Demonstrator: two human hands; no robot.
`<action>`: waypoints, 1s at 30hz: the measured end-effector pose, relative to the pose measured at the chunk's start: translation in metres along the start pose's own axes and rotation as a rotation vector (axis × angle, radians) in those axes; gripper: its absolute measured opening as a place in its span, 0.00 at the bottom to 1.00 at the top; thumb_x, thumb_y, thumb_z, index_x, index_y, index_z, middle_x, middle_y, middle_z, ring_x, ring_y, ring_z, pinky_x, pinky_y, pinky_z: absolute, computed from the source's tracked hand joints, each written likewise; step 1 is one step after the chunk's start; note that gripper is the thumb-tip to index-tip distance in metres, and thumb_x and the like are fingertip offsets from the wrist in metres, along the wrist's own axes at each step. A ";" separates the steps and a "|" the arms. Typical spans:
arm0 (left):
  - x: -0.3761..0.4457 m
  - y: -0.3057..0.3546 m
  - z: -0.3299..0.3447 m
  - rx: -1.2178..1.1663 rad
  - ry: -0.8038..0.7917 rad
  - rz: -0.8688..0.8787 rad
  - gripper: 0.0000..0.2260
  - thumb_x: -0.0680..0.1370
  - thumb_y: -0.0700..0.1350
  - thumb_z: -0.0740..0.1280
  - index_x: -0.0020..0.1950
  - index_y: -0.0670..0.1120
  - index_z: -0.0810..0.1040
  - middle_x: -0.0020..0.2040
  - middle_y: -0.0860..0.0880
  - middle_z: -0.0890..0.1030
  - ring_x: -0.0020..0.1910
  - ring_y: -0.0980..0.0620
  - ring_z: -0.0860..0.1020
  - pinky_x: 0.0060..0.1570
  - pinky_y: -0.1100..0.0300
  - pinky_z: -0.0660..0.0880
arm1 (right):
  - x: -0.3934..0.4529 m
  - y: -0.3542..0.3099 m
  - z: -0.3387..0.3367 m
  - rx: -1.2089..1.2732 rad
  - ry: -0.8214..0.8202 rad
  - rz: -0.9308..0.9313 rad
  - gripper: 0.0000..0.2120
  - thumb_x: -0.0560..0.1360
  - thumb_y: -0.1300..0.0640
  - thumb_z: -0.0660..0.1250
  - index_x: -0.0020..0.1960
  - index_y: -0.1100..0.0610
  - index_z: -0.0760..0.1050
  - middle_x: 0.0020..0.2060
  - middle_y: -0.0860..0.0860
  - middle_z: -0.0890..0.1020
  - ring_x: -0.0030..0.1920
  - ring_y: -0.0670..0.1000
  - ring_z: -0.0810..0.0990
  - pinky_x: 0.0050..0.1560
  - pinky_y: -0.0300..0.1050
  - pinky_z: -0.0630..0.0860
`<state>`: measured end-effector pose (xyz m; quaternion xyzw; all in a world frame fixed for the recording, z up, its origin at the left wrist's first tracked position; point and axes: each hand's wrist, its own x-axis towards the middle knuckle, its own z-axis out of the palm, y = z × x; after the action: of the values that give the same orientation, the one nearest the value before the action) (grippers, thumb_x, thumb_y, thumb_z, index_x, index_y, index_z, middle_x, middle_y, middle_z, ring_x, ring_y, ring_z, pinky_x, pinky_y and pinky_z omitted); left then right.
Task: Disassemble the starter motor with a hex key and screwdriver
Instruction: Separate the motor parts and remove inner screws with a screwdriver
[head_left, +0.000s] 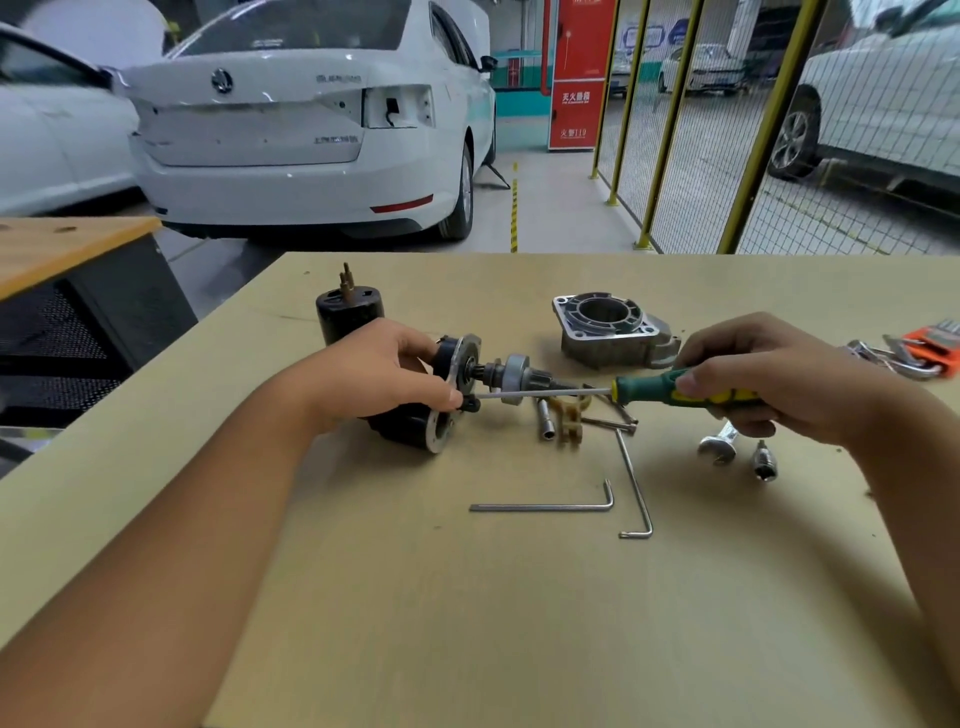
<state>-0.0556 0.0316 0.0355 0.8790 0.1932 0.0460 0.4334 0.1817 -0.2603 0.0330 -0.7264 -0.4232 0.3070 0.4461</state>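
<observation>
Pale wooden tabletop (519, 613) fronts parked white cars. Left hand (374, 371) grips the black starter motor body (415, 426) at centre; right hand (769, 379) at three o'clock clutches the green-and-yellow-handled screwdriver (670, 389), tip against the motor's flange. Two steel hex keys (545, 506) lie at five o'clock.

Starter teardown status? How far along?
Done: nose housing is off and a black cylinder stands apart; two hex keys lie unused. In hand: left hand holds the motor, right hand drives the screwdriver at its flange. Left: the rest of the motor, pinion shaft still on.
</observation>
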 end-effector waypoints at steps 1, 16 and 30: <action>0.000 0.000 -0.001 0.000 -0.009 0.004 0.12 0.70 0.48 0.80 0.52 0.58 0.87 0.47 0.42 0.88 0.53 0.40 0.84 0.65 0.42 0.76 | 0.000 0.001 0.001 0.005 0.000 0.009 0.20 0.61 0.48 0.77 0.45 0.62 0.82 0.31 0.60 0.76 0.24 0.52 0.66 0.24 0.40 0.65; 0.004 -0.005 -0.001 -0.077 -0.024 0.038 0.08 0.73 0.42 0.79 0.49 0.55 0.88 0.45 0.43 0.88 0.45 0.47 0.87 0.44 0.62 0.82 | 0.006 0.009 0.014 0.069 0.013 0.033 0.13 0.65 0.57 0.73 0.44 0.65 0.80 0.31 0.61 0.74 0.25 0.52 0.64 0.25 0.40 0.62; 0.014 -0.012 0.002 -0.164 0.040 -0.029 0.14 0.64 0.54 0.78 0.46 0.50 0.89 0.45 0.44 0.88 0.47 0.47 0.87 0.48 0.56 0.80 | 0.006 0.011 0.014 0.179 0.033 0.017 0.16 0.66 0.57 0.72 0.46 0.70 0.77 0.29 0.61 0.74 0.22 0.48 0.64 0.21 0.36 0.61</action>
<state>-0.0456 0.0421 0.0231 0.8365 0.2103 0.0730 0.5007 0.1766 -0.2519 0.0165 -0.6922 -0.3804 0.3353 0.5135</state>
